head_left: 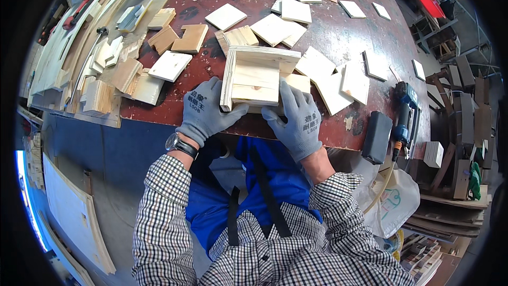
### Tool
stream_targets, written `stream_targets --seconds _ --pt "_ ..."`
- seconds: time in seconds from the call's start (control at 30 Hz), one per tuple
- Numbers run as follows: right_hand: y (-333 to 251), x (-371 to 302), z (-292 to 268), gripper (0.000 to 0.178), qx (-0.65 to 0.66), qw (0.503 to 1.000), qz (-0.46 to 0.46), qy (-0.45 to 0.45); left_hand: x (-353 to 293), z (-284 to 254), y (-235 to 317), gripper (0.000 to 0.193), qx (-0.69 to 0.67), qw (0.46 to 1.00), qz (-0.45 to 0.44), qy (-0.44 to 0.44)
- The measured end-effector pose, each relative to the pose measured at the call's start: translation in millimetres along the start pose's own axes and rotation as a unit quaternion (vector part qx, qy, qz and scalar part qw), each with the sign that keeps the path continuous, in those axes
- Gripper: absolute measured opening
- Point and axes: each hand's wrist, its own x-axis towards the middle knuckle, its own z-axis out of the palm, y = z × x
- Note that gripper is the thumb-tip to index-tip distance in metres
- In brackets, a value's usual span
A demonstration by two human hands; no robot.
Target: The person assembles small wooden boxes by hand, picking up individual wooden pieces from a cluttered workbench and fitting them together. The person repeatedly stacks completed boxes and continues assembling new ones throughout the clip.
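- At the near edge of the maroon table: plywood box, side nearest the person unwalled, gloved hands at both near corners.
- Left hand: fingers half-curled along the outside of the left wall, thumb across the near lower edge. Reads as a light hold.
- Right hand: thumb and fingers spread, fingers by the box's right end, thumb by its near lower edge. Contact likely; can't tell if it bears any load.
- Weight: thin boards, small box. Judged light, one hand probably enough to lift; two keep it square.
- Stiffness: boards stiff, won't give under a squeeze. Weak spot would be the joints; fasteners not visible, so don't lever on one wall.
- Slip: dry bare wood against knit gloves, grip should be good. Underside may skate on the glossy table. Edges could splinter.
- Best hold: low at the left wall and right end, palms inward, or pinch the corner where left wall meets back wall. Avoid lifting by the back wall's free right end.
- Table's near right corner: blue-and-black air nailer beside a dark oblong case.
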Motion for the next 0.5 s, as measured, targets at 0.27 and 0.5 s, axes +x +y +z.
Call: stream_targets --seconds 0.27,0.5 --pt "5.8 3.4 -0.9 0.062 0.063 0.997 -0.008 0.051 -0.1 3.1 -1.3 0.049 -0.025 1.000 0.013 0.014" --pt "1.7 6.8 -3.4 0.047 0.024 0.998 -0.041 0.030 -4.6 8.3 -9.7 0.052 -0.011 0.999 0.021 0.048"
